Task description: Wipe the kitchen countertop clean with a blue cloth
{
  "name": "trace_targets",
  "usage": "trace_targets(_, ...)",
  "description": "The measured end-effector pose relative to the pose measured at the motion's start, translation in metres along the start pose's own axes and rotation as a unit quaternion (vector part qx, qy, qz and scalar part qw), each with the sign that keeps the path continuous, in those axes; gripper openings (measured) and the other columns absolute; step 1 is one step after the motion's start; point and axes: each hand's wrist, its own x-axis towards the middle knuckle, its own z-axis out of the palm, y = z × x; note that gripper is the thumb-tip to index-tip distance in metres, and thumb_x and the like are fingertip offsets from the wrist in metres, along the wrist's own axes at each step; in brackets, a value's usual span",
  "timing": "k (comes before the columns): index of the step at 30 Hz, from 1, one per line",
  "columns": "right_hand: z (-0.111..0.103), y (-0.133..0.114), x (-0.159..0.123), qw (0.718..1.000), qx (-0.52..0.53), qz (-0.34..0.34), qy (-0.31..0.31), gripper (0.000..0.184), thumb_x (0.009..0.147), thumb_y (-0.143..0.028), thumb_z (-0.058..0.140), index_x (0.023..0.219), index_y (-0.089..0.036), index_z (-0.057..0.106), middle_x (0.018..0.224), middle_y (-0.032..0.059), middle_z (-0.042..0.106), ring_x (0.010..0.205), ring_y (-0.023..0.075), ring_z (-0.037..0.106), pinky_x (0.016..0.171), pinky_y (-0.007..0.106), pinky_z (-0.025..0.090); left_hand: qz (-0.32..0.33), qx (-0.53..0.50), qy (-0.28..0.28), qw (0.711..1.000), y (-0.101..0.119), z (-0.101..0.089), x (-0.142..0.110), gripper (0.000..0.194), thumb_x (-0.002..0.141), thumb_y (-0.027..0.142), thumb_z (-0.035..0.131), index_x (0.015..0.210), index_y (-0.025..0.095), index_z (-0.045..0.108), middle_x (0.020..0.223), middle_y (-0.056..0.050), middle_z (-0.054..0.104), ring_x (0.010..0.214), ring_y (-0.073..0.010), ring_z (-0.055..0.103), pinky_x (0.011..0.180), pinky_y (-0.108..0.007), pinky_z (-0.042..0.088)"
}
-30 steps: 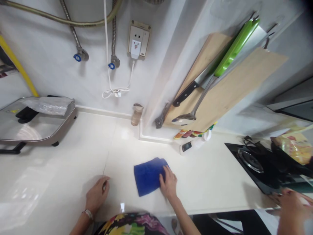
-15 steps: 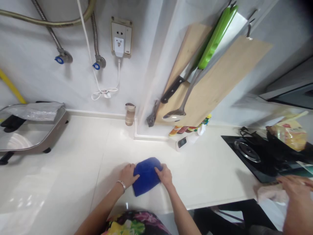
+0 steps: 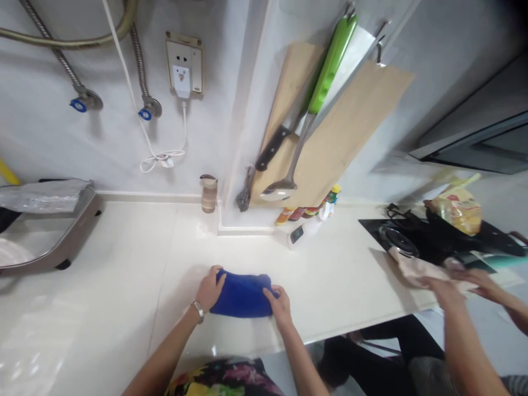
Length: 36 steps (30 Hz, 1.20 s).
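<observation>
A folded blue cloth (image 3: 242,297) is held between my two hands, just over the white countertop (image 3: 330,286). My left hand (image 3: 211,289), with a silver band at the wrist, is closed on the cloth's left end, thumb on top. At the right end my right hand (image 3: 279,305) pinches the cloth, its thumb on the upper face and the other fingers mostly behind. I cannot tell whether the cloth touches the counter.
Another person's hands (image 3: 457,286) hold a pale cloth (image 3: 421,269) by the black stove (image 3: 371,231). Cutting boards (image 3: 350,132) and a green-handled spoon (image 3: 332,66) hang on the wall. A small jar (image 3: 209,195), a white bottle (image 3: 299,236) and an electric pan (image 3: 61,242) stand on the counter.
The blue cloth has turned and now lies wider and flatter between my hands; my left hand has risen slightly. The other person's hands moved left with the pale cloth onto the stove's edge.
</observation>
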Motion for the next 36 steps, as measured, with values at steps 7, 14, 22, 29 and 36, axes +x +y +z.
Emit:
trace_targets(7, 0.004, 0.014, -0.019, 0.998, 0.049, 0.019, 0.040, 0.054, 0.072, -0.064, 0.061, 0.102, -0.018, 0.058, 0.097, 0.0095, 0.071, 0.091, 0.0253, 0.068, 0.077, 0.036, 0.057, 0.041, 0.046, -0.050, 0.997, -0.001, -0.013, 0.023, 0.038, 0.091, 0.040, 0.048, 0.124, 0.023, 0.057, 0.103, -0.005, 0.073, 0.088, -0.0205, 0.070, 0.086, -0.034, 0.053)
trace_targets(14, -0.019, 0.010, -0.003, 0.997, 0.028, -0.019, 0.067, 0.050, 0.068, -0.060, 0.062, 0.098, -0.020, 0.058, 0.097, 0.0100, 0.071, 0.096, 0.0273, 0.067, 0.089, 0.040, 0.054, 0.013, -0.007, 0.029, 0.999, -0.064, -0.051, -0.005, 0.043, 0.091, 0.047, 0.042, 0.119, 0.021, 0.060, 0.096, -0.004, 0.075, 0.068, -0.0161, 0.069, 0.075, -0.031, 0.056)
trace_targets(22, -0.047, -0.017, 0.004, 0.995, -0.042, -0.055, 0.073, 0.055, 0.072, -0.059, 0.058, 0.109, -0.018, 0.060, 0.107, 0.0141, 0.071, 0.103, 0.0297, 0.065, 0.095, 0.045, 0.051, -0.050, -0.031, 0.124, 0.991, -0.113, -0.078, -0.054, 0.042, 0.088, 0.052, 0.044, 0.108, 0.020, 0.064, 0.085, -0.002, 0.075, 0.067, -0.0162, 0.068, 0.068, -0.028, 0.055)
trace_targets(29, -0.034, -0.066, -0.011, 0.976, 0.046, -0.075, -0.197, 0.057, 0.091, -0.062, 0.047, 0.124, -0.017, 0.061, 0.120, 0.0135, 0.069, 0.099, 0.0252, 0.069, 0.088, 0.043, 0.057, -0.051, 0.076, 0.176, 0.980, -0.101, -0.060, -0.053, 0.036, 0.089, 0.043, 0.041, 0.103, 0.023, 0.068, 0.105, -0.005, 0.075, 0.091, -0.0196, 0.070, 0.085, -0.030, 0.054)
trace_targets(36, 0.030, -0.034, -0.031, 0.891, -0.330, -0.291, -0.116, 0.051, 0.098, -0.039, 0.036, 0.143, -0.020, 0.050, 0.155, 0.0112, 0.043, 0.148, 0.0326, 0.028, 0.121, 0.064, 0.017, -0.073, 0.083, 0.159, 0.981, -0.105, -0.061, -0.053, 0.036, 0.090, 0.042, 0.041, 0.105, 0.023, 0.068, 0.107, -0.004, 0.075, 0.091, -0.0194, 0.070, 0.084, -0.031, 0.053)
